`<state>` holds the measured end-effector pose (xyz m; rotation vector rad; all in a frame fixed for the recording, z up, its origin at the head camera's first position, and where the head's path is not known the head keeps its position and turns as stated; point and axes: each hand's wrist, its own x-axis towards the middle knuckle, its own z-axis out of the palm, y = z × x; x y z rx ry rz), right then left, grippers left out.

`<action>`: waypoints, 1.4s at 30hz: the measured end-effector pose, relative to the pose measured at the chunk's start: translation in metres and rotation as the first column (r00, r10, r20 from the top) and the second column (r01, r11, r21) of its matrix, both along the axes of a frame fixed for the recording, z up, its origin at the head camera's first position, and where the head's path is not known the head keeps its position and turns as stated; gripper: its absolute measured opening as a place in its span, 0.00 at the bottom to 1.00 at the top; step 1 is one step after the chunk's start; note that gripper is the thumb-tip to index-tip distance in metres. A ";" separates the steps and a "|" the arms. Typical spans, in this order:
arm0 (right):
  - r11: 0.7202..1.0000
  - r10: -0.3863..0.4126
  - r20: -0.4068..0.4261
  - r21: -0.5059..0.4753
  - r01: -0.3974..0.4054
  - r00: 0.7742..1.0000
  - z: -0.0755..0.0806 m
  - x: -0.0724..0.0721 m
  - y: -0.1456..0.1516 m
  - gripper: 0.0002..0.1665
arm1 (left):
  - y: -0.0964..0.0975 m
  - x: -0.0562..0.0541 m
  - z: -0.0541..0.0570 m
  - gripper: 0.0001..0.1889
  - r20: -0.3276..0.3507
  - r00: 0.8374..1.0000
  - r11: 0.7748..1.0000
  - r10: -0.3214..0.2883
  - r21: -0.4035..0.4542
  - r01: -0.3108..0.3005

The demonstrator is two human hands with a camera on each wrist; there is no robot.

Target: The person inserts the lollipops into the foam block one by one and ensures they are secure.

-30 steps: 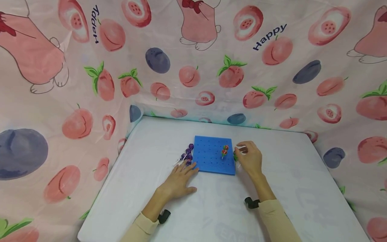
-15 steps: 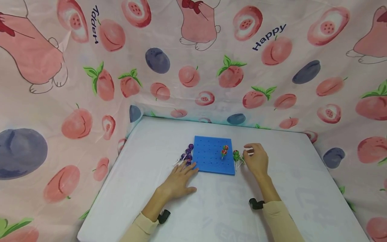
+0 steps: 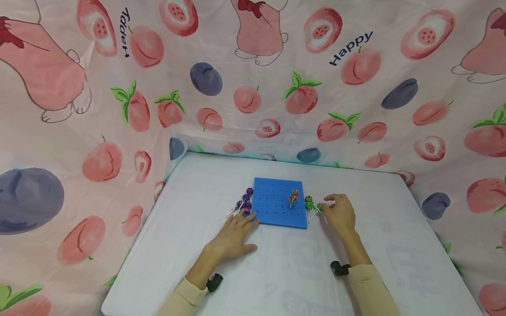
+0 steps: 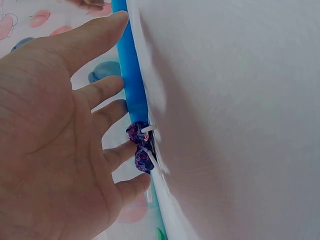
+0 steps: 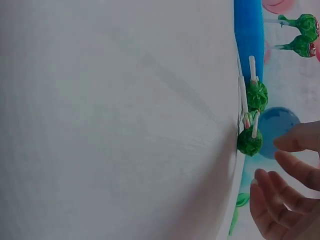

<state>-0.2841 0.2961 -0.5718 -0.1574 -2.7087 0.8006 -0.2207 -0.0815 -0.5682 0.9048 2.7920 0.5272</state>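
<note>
A blue board (image 3: 276, 215) with rows of small holes lies on the table, and two red-and-green lollipops (image 3: 293, 199) stand in its right part. To its left is a pile of purple lollipops (image 3: 246, 198). My left hand (image 3: 233, 239) lies with fingers spread at the board's near left corner, fingertips by the purple lollipops. Right of the board lie several green lollipops (image 5: 250, 142). Beside them my right hand (image 3: 341, 215) hovers with loosely bent fingers. In the right wrist view a gap shows between thumb and forefinger, with nothing held.
The white-covered table (image 3: 284, 276) has its edges at left, right and back. A pink fruit-print cloth (image 3: 253, 118) hangs behind it and at the sides. A dark wrist camera (image 3: 215, 283) sits on the left wrist, another (image 3: 340, 268) on the right.
My right hand has moved right and slightly toward me from the board's right edge, uncovering the green lollipops. My left hand and the lollipops in the board stay where they were.
</note>
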 end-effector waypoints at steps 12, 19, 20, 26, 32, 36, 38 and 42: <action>0.998 0.051 0.137 -0.035 -0.046 0.989 -0.003 -0.002 0.005 0.20 | 0.000 0.000 0.001 0.41 0.000 1.000 1.000 -0.003 0.012 0.003; 0.992 0.126 0.165 -0.040 -0.121 0.978 -0.004 -0.004 0.003 0.20 | -0.001 0.000 0.001 0.41 0.001 1.000 1.000 -0.003 0.009 0.003; 0.991 0.131 0.168 -0.040 -0.126 0.977 -0.005 -0.004 0.003 0.19 | -0.001 0.000 0.001 0.41 0.002 1.000 1.000 -0.003 0.012 0.003; 0.990 0.141 0.167 -0.018 -0.140 0.976 -0.007 -0.005 0.005 0.17 | 0.000 0.000 0.002 0.40 0.004 1.000 1.000 0.001 0.012 -0.001; 0.990 0.139 0.160 -0.004 -0.140 0.977 -0.007 -0.005 0.005 0.16 | 0.000 -0.001 -0.001 0.40 -0.003 1.000 1.000 0.005 0.006 -0.005; 0.992 0.127 0.162 -0.017 -0.126 0.979 -0.007 -0.005 0.004 0.16 | 0.000 -0.001 -0.002 0.40 -0.002 1.000 1.000 0.006 0.006 -0.006; 0.993 0.120 0.161 -0.028 -0.117 0.980 -0.007 -0.005 0.004 0.16 | 0.000 -0.002 -0.003 0.41 -0.004 1.000 1.000 0.006 0.004 -0.006; 0.993 0.118 0.161 -0.037 -0.113 0.980 -0.006 -0.005 0.004 0.15 | 0.000 -0.002 -0.003 0.41 -0.006 1.000 1.000 0.005 0.003 -0.005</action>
